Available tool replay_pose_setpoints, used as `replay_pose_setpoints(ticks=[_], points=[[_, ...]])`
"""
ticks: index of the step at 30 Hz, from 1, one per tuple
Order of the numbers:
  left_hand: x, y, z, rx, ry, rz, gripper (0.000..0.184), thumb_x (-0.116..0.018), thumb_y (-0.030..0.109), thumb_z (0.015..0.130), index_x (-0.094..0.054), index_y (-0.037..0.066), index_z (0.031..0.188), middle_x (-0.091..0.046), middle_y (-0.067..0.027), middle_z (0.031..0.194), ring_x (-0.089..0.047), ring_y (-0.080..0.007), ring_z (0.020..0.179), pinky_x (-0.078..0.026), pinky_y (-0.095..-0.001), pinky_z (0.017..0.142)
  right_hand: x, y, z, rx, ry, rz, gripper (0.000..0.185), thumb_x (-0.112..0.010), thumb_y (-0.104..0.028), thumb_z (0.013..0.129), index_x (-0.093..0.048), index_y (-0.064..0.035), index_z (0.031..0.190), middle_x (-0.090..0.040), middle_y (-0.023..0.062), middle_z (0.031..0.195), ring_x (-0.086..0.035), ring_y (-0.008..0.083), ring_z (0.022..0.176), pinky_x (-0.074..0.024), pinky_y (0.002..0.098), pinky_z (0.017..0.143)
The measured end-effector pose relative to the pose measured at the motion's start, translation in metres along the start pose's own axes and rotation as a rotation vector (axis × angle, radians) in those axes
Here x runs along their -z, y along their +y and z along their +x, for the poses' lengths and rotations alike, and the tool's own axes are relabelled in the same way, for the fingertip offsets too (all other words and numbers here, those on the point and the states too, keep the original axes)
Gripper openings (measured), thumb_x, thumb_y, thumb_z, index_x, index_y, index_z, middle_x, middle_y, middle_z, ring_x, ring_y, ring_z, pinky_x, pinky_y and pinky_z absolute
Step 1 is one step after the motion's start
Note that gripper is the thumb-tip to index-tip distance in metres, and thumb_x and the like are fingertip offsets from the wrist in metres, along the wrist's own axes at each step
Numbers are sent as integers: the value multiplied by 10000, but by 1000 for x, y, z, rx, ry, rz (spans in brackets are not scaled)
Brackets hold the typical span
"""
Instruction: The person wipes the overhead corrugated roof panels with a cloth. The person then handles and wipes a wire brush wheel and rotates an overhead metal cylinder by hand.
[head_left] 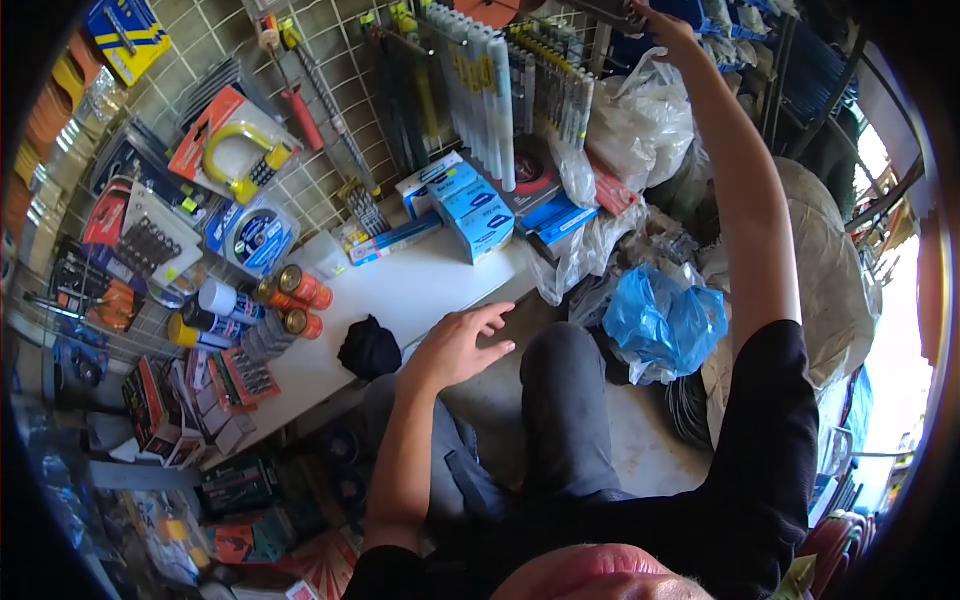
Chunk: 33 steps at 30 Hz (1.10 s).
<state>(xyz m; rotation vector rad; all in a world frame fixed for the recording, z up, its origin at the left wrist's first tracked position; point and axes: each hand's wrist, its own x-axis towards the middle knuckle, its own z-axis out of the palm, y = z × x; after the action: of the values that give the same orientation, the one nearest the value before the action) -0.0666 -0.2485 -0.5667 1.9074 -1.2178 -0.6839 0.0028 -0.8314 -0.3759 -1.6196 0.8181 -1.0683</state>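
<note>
My left hand (458, 346) is held over my lap near the white shelf's front edge, its fingers apart and nothing in it. Just left of it a black cloth item (370, 348) lies on the white shelf (400, 280). My right arm is stretched up to the top edge of the view, where my right hand (660, 28) is beside a dark object (605, 14) near the hanging goods. Its fingers are small and partly cut off there, so its grip is unclear. Below that hand hangs a clear plastic bag (645, 120).
Blue and white boxes (470, 205) and spray cans (228, 300) stand on the shelf. Packaged tools hang on a wire grid (320, 190). A blue plastic bag (660, 320) lies right of my knees, beside a large beige sack (825, 270).
</note>
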Motion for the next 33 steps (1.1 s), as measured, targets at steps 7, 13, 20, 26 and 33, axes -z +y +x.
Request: replay_pose_setpoints(ticks=[7,13,20,26,33], points=[[1,1,1,82,-3,19,550,-751,243,921,-576,68,1412,-726,-181,1195,-715,-289,1072,-563,-385,946,18,-7,-7,-340,-163,-46,644,-581,-698,887,-723,-163,1214,-714,53,1133,-602,308,1160,-413,615,999],[2,-14,0,59,54,3,517,-750,255,931,-598,63,1386,-730,-173,1182,-721,-289,1039,-569,-382,922,16,12,-10,-295,113,88,547,-518,-532,914,-750,-38,941,-752,92,907,-696,288,809,-528,566,829],[4,-9,-4,17,37,35,523,-757,219,932,-577,71,1400,-724,-172,1179,-721,-264,1050,-609,-372,860,20,23,-26,52,351,-116,437,-620,-374,853,-747,16,1001,-739,139,788,-747,258,746,-612,414,643],[6,-14,-7,23,44,36,530,-753,229,935,-569,64,1404,-725,-179,1181,-720,-275,1061,-598,-380,891,12,18,-57,185,126,238,397,-685,-302,943,-672,-135,1303,-723,78,1074,-709,192,896,-602,353,695],[9,-11,-10,27,41,32,534,-750,246,932,-571,64,1401,-727,-181,1190,-722,-291,1073,-571,-390,943,2,13,-51,179,70,215,486,-788,-369,913,-666,-141,1324,-713,77,1125,-672,185,917,-590,342,715]])
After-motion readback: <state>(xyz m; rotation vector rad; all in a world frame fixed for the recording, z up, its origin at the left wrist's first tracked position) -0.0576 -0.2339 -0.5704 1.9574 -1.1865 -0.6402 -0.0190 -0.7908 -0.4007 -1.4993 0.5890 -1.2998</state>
